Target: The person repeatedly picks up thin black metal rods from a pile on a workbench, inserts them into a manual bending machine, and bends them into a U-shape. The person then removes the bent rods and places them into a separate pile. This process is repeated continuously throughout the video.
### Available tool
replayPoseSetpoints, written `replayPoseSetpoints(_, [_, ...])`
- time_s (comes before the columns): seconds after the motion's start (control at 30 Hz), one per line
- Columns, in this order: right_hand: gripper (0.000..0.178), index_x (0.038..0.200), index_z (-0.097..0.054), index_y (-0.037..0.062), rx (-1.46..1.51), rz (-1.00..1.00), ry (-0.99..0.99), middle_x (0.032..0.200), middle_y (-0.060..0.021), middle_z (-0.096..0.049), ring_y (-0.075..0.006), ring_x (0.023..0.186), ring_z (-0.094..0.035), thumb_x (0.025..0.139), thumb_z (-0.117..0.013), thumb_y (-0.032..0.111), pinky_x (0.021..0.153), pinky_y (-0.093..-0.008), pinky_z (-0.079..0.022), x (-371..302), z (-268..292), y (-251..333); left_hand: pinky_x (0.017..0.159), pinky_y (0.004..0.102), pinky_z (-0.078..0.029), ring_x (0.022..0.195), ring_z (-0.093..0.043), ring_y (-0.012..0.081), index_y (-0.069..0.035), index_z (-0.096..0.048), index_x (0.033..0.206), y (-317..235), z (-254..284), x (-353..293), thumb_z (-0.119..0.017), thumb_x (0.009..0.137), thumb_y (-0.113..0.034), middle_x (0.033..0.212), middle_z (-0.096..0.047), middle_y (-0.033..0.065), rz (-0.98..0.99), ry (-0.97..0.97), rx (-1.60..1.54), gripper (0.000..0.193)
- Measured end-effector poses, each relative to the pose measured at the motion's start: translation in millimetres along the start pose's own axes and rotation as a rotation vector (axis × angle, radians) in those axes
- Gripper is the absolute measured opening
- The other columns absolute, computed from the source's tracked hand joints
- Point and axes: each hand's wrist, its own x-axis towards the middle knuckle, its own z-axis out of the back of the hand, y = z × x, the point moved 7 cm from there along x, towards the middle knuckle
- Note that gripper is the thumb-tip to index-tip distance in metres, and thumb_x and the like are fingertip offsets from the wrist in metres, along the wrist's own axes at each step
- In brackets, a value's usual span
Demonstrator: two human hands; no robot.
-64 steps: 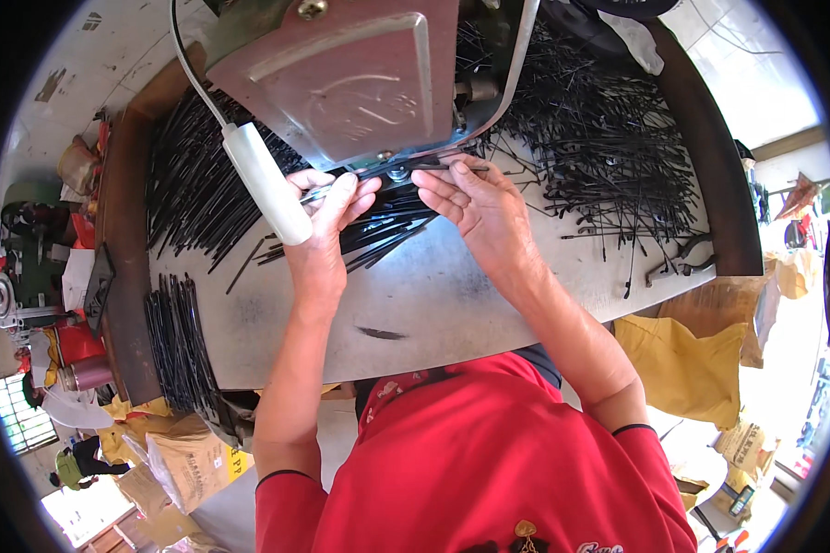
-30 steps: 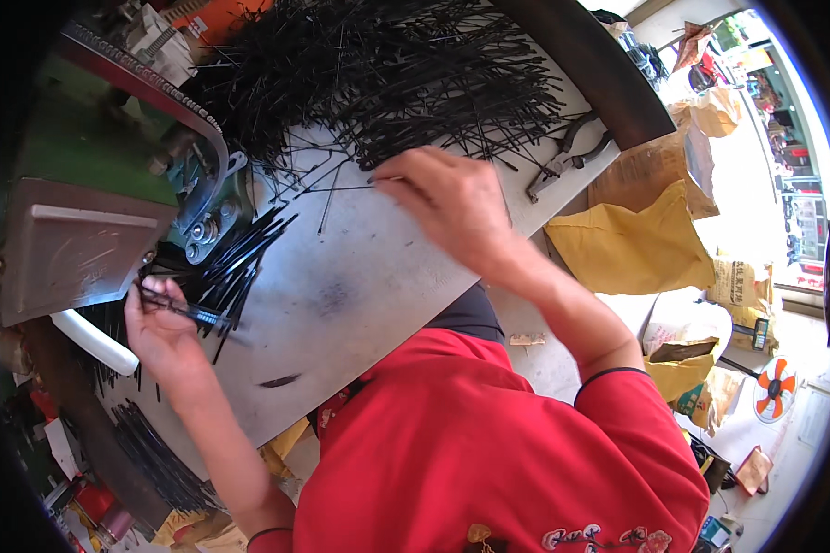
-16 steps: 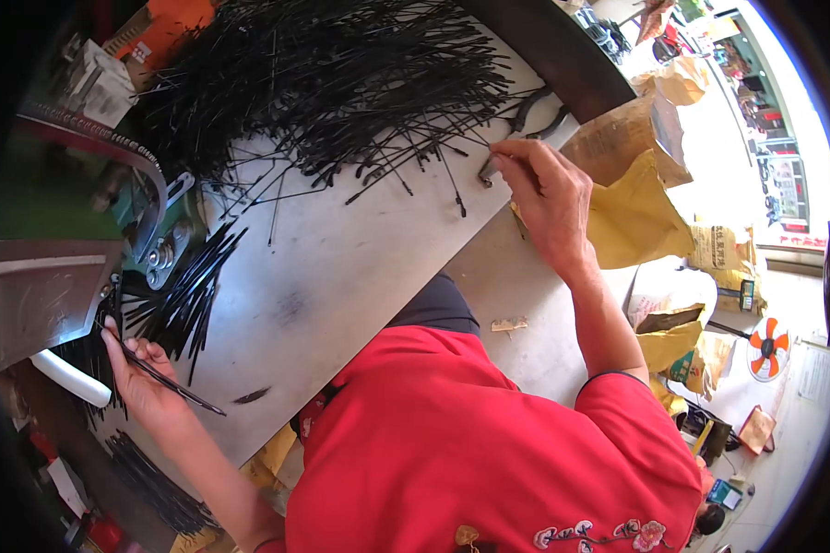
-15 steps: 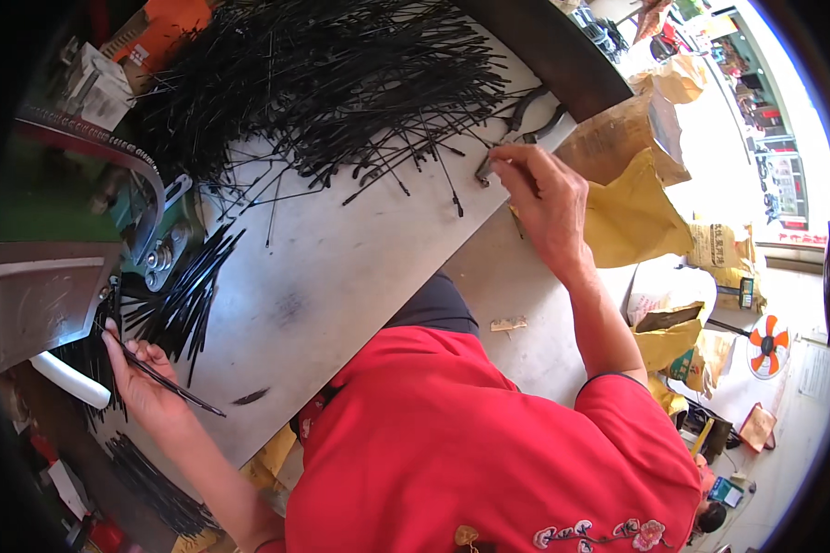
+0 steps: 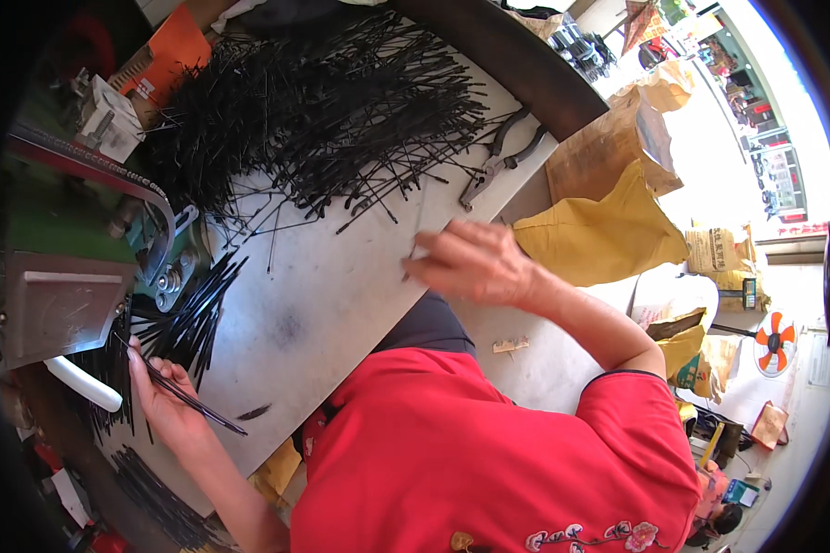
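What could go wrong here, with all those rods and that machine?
The left hand, holding dark rods, is close to the machine, so fingers might get pinched if parts move. The pliers lie near the edge of the table and could be knocked off by the right hand. The piled black rods cross one another; pulling one might drag others.

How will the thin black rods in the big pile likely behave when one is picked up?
The thin black rods look fairly stiff: those poking out at the edge lie nearly straight. Each is probably light, being so slender. One may snag its neighbours, since they cross at many angles.
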Motion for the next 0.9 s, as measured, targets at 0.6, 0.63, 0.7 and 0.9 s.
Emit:
replayPoseSetpoints(0.6, [0.018, 0.094, -0.055, 0.0002, 1.496, -0.817, 0.066, 0.059, -0.0031, -0.057, -0.0068, 0.045, -0.047, 0.094, -0.052, 0.018, 0.039, -0.0232, -0.037, 180.7, -122.8, 80.3, 0.052, 0.0189, -0.045, 0.057, -0.055, 0.0072, -0.002, -0.061, 0.104, 17.6, -55.9, 5.5, -0.063, 0.087, -0.010, 0.073, -0.061, 0.0015, -0.067, 0.101, 0.240, 0.019])
replayPoseSetpoints(0.63, [0.019, 0.093, -0.056, -0.0002, 1.470, -0.865, 0.095, 0.058, -0.0026, -0.055, -0.0065, 0.044, -0.044, 0.094, -0.052, 0.018, 0.038, -0.0216, -0.034, 181.9, -125.6, 75.6, 0.054, 0.0193, -0.047, 0.057, -0.056, 0.0072, -0.001, -0.061, 0.102, 18.1, -55.3, 7.1, -0.063, 0.087, -0.008, 0.074, -0.061, 0.0015, -0.069, 0.103, 0.214, 0.017])
replayPoseSetpoints(0.7, [0.019, 0.094, -0.056, -0.0009, 1.489, -0.886, 0.133, 0.057, -0.0024, -0.054, -0.0063, 0.042, -0.041, 0.094, -0.052, 0.018, 0.037, -0.0214, -0.032, 185.5, -135.0, 73.6, 0.056, 0.0197, -0.049, 0.059, -0.056, 0.0071, -0.001, -0.061, 0.101, 15.5, -56.2, 5.0, -0.063, 0.086, -0.007, 0.075, -0.060, 0.0014, -0.076, 0.089, 0.205, 0.016])
replayPoseSetpoints(0.9, [0.020, 0.095, -0.056, -0.0012, 1.547, -0.911, 0.139, 0.056, -0.0022, -0.052, -0.0058, 0.042, -0.040, 0.094, -0.052, 0.018, 0.037, -0.0211, -0.030, 187.7, -135.5, 75.8, 0.057, 0.0204, -0.049, 0.063, -0.057, 0.0075, -0.001, -0.061, 0.103, 15.9, -62.8, 7.0, -0.063, 0.086, -0.006, 0.079, -0.061, 0.0016, -0.067, 0.168, 0.172, 0.018])
